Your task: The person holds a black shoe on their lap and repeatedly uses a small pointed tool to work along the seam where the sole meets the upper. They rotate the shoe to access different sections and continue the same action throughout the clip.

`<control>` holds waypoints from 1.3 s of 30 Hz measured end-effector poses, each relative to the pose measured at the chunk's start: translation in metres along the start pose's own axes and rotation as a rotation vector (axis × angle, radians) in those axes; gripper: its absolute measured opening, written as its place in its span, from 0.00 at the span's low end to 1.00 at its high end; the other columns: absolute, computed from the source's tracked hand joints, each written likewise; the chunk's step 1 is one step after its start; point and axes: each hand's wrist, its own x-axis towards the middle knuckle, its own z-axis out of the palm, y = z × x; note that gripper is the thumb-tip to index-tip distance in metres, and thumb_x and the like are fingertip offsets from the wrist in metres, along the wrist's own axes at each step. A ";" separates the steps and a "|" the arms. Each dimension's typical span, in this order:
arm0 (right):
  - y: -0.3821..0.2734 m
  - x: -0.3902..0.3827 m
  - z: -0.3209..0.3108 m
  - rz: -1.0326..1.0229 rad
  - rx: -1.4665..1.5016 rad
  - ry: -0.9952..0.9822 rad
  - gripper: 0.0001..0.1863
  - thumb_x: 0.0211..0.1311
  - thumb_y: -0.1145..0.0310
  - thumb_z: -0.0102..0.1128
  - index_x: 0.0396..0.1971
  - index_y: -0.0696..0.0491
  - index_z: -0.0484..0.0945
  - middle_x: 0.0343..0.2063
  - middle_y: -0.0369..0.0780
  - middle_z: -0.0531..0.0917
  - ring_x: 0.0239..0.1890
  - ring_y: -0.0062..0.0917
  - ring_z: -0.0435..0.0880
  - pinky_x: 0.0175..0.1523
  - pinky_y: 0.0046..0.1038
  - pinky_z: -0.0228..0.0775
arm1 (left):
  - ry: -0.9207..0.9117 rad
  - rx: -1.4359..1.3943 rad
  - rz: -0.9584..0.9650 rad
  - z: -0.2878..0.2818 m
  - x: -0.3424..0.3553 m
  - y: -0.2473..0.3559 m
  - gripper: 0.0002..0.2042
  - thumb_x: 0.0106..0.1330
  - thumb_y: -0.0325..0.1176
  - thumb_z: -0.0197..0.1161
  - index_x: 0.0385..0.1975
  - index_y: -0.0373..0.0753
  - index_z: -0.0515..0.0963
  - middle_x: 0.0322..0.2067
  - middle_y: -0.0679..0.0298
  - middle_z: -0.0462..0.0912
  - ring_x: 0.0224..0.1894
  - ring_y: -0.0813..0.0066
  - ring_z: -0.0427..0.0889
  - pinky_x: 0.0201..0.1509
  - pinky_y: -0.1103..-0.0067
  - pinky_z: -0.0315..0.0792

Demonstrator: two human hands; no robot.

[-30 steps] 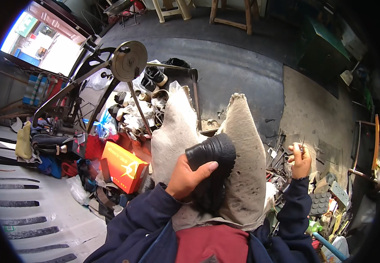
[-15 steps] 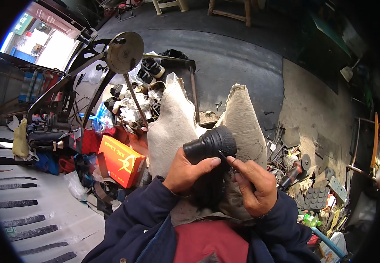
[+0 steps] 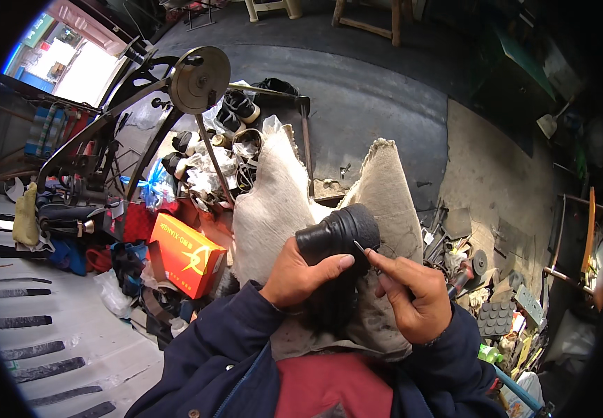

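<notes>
My left hand is wrapped round a black shoe, its thumb lying along the side. The shoe's rounded, ridged end points up and to the right above my lap. In my right hand, thumb and fingers pinch a thin metal awl. Its pointed tip meets the shoe's side near the sole edge; whether it pierces the material I cannot tell. The awl's handle is hidden in the fingers. A beige cloth covers both my knees beneath the shoe, and fine dark thread seems to lie on its right part.
At left stands a hand-cranked sewing machine with a round metal wheel. An orange box and a pile of shoes and bags lie beside my left knee. Black strips rest on a pale surface. Tools and scraps crowd the right side.
Both hands and the shoe have shifted slightly right and down. The awl's tip stays at the shoe's side, and both grips are kept.
</notes>
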 end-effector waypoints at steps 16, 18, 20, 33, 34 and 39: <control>0.000 0.006 0.038 -0.138 -0.136 0.266 0.18 0.69 0.82 0.56 0.58 0.61 0.79 0.30 0.41 0.83 0.24 0.19 0.78 0.32 0.22 0.71 | -0.065 0.026 0.028 -0.003 0.001 0.003 0.12 0.72 0.28 0.66 0.52 0.33 0.81 0.41 0.70 0.86 0.44 0.84 0.80 0.51 0.80 0.76; -0.006 0.005 0.030 0.250 0.332 0.174 0.18 0.72 0.79 0.55 0.59 0.60 0.78 0.31 0.38 0.83 0.24 0.16 0.75 0.30 0.20 0.67 | -0.062 0.054 0.026 -0.003 0.000 0.004 0.12 0.72 0.28 0.66 0.52 0.33 0.81 0.42 0.69 0.86 0.44 0.84 0.80 0.50 0.80 0.76; -0.011 0.005 0.020 0.540 0.730 0.086 0.17 0.77 0.73 0.53 0.62 0.58 0.75 0.31 0.33 0.82 0.25 0.08 0.69 0.28 0.15 0.61 | -0.068 0.032 0.018 -0.003 0.000 0.005 0.12 0.72 0.28 0.65 0.53 0.33 0.81 0.42 0.69 0.86 0.44 0.84 0.81 0.50 0.80 0.77; 0.008 0.001 0.043 -0.128 -0.290 0.254 0.18 0.68 0.82 0.56 0.57 0.60 0.77 0.36 0.45 0.85 0.30 0.35 0.85 0.40 0.29 0.78 | -0.032 0.005 0.025 0.000 0.001 -0.001 0.12 0.71 0.28 0.66 0.52 0.33 0.82 0.42 0.68 0.86 0.44 0.83 0.82 0.49 0.81 0.77; 0.007 0.002 0.042 -0.058 -0.115 0.235 0.19 0.69 0.81 0.55 0.59 0.60 0.76 0.36 0.42 0.85 0.29 0.30 0.83 0.38 0.27 0.75 | -0.037 -0.007 0.027 0.000 0.001 0.000 0.12 0.71 0.28 0.66 0.52 0.33 0.82 0.41 0.68 0.87 0.44 0.83 0.82 0.49 0.81 0.77; -0.005 -0.005 0.018 0.380 0.379 0.047 0.21 0.76 0.75 0.52 0.65 0.57 0.72 0.34 0.35 0.82 0.25 0.09 0.70 0.30 0.15 0.62 | -0.045 0.015 0.020 -0.001 -0.001 0.001 0.12 0.71 0.29 0.67 0.51 0.33 0.82 0.41 0.68 0.87 0.43 0.83 0.82 0.49 0.80 0.77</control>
